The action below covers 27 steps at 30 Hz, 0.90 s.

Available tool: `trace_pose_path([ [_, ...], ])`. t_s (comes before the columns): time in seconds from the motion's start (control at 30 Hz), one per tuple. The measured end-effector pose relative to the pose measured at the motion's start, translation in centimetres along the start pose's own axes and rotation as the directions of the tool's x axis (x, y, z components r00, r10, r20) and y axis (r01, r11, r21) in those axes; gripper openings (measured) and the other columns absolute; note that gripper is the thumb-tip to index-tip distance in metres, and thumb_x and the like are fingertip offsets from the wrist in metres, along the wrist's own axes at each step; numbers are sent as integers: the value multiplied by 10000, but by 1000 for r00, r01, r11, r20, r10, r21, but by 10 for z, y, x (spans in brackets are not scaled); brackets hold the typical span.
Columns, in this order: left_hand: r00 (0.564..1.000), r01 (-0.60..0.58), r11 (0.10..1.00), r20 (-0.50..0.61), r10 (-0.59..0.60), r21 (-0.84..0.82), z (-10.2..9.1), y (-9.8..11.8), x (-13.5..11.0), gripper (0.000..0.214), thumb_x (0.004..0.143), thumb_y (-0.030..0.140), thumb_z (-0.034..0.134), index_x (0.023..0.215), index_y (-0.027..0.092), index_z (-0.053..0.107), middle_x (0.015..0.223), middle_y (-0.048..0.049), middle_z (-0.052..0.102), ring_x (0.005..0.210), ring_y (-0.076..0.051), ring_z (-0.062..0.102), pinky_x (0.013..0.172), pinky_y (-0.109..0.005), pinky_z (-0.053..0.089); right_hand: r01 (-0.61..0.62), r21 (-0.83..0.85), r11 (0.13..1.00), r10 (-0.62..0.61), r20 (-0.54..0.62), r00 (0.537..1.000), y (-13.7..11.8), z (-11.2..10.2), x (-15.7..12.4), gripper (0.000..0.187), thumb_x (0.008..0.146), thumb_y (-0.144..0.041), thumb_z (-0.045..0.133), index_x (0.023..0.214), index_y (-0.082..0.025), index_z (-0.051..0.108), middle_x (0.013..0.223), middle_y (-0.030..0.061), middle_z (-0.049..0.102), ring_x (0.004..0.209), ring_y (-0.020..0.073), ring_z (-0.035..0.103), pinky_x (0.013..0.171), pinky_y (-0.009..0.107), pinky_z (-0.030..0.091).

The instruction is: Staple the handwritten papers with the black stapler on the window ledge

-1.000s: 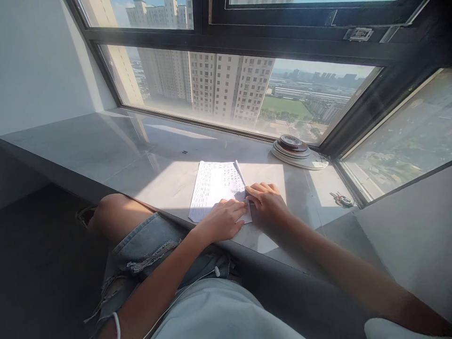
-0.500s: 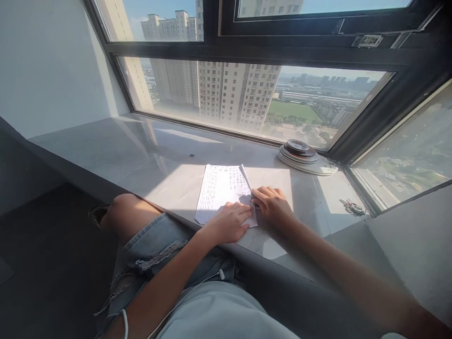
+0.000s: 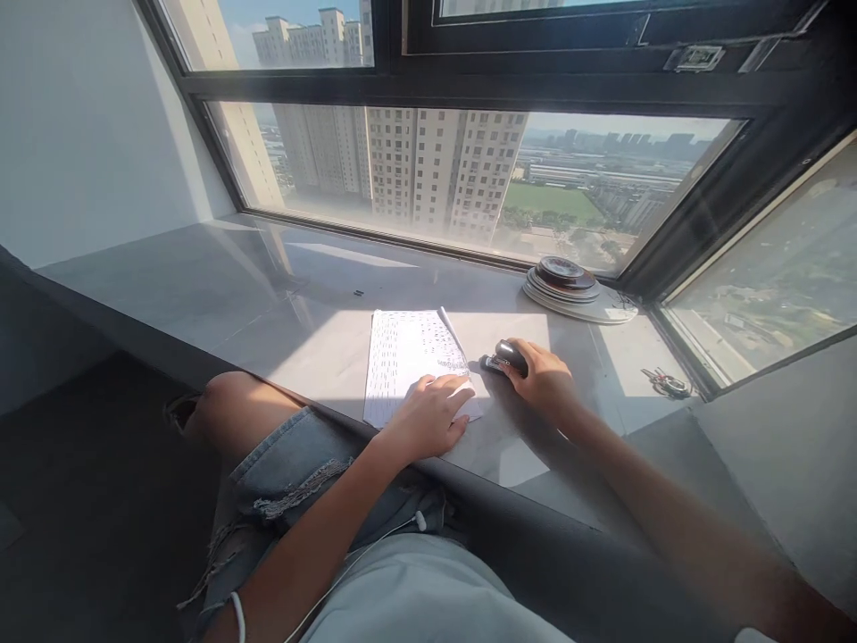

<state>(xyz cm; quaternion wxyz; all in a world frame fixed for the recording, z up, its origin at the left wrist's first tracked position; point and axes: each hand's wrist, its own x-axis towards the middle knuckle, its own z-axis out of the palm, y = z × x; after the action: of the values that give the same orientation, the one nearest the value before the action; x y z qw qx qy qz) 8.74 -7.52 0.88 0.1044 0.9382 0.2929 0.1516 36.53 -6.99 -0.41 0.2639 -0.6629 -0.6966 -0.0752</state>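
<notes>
The printed sheets point(image 3: 408, 357) lie on the grey surface point(image 3: 268, 295) in a patch of sun, straight ahead of the person, with their far right corner curled up. The left hand point(image 3: 428, 415) rests flat on the near right corner of the sheets, its grip apart, fingers spread and pressing down rather than closed on anything. The right hand point(image 3: 545, 384), at 3 o'clock from the sheets, has its grip clamped over a dark stapler point(image 3: 503, 357). The stapler's nose points at the sheets' right edge, just beside it, but I cannot tell whether it touches the paper. As I judge it, the risk lies in the sheets: only one corner is pinned, so a nudge from the stapler could skew or fan them, and the curled corner could fold under. The left fingertips lie near the stapler's nose and could get pinched. A stack of plates point(image 3: 569, 288) sits at 1 o'clock by the window frame, a bunch of keys point(image 3: 662, 384) at 3 o'clock beyond the right hand, and a small dark bit point(image 3: 359, 292) at 11 o'clock. All are well apart from the sheets, and nothing stands between stapler and paper.
</notes>
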Motion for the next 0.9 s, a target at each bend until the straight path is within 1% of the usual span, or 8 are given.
trace_pose_path([
  [0.13, 1000, 19, 1000, 19, -19, 10, 2, -1, 1, 392, 1060, 295, 529, 1446, 238, 563, 1713, -130, 435, 1628, -345, 337, 1308, -672, 292, -45, -21, 999, 45, -1, 999, 2, 1, 0, 417, 1006, -475, 635, 1344, -242, 712, 1233, 123, 788, 1021, 325, 733, 851, 405, 528],
  [0.3, 1000, 17, 999, 14, -18, 30, 4, -1, 2, 387, 1061, 291, 540, 1442, 239, 577, 1708, -133, 445, 1624, -341, 349, 1304, -669, 309, -134, 6, 991, 134, 9, 991, 1, 1, 2, 463, 959, -514, 705, 1336, -248, 747, 1177, 126, 815, 1018, 355, 750, 870, 447, 543],
  [0.4, 999, 25, 997, -32, -23, 71, 4, 2, 1, 345, 1076, 325, 553, 1403, 242, 627, 1661, -126, 507, 1572, -351, 429, 1275, -631, 371, -167, 195, 966, 172, -6, 985, -2, -1, 4, 399, 897, -515, 780, 1194, -249, 807, 1081, 105, 832, 970, 333, 767, 874, 450, 572],
  [0.53, 988, 98, 992, -132, -86, 83, -2, 1, -2, 272, 1092, 355, 559, 1275, 223, 712, 1481, -115, 661, 1389, -329, 601, 1186, -560, 482, -93, 445, 891, 175, -147, 974, -13, -6, 4, 436, 829, -549, 835, 1099, -205, 828, 1049, 112, 837, 942, 320, 790, 934, 478, 614],
  [0.63, 946, 256, 965, -220, -239, 51, -8, -13, -8, 253, 1082, 284, 545, 1206, 210, 754, 1409, -113, 704, 1351, -302, 632, 1188, -515, 495, -53, 524, 850, 175, -186, 967, -23, -9, 3, 464, 846, -534, 828, 1156, -189, 821, 1087, 124, 836, 958, 333, 799, 924, 495, 645],
  [0.7, 919, 334, 941, -240, -312, 57, -8, -27, -14, 300, 1074, 276, 544, 1273, 193, 752, 1500, -141, 654, 1458, -336, 558, 1259, -570, 424, -47, 548, 835, 161, -162, 974, -29, -9, 2, 446, 851, -506, 835, 1176, -201, 820, 1123, 118, 834, 994, 348, 800, 950, 520, 649],
  [0.8, 918, 344, 939, -216, -332, 19, -1, -47, -20, 436, 1085, 332, 521, 1472, 185, 658, 1644, -153, 527, 1581, -372, 417, 1321, -660, 297, -41, 573, 818, 129, -114, 985, -36, -7, 1, 399, 851, -449, 847, 1192, -244, 821, 1211, 94, 822, 1101, 364, 786, 1039, 558, 626],
  [0.9, 915, 309, 946, -240, -324, -102, 5, -58, -21, 461, 1070, 360, 513, 1471, 180, 651, 1611, -149, 565, 1554, -354, 456, 1331, -633, 298, -17, 598, 802, 63, -57, 996, -48, -8, 0, 349, 856, -396, 847, 1185, -283, 823, 1227, 66, 819, 1119, 350, 783, 1020, 541, 636],
])
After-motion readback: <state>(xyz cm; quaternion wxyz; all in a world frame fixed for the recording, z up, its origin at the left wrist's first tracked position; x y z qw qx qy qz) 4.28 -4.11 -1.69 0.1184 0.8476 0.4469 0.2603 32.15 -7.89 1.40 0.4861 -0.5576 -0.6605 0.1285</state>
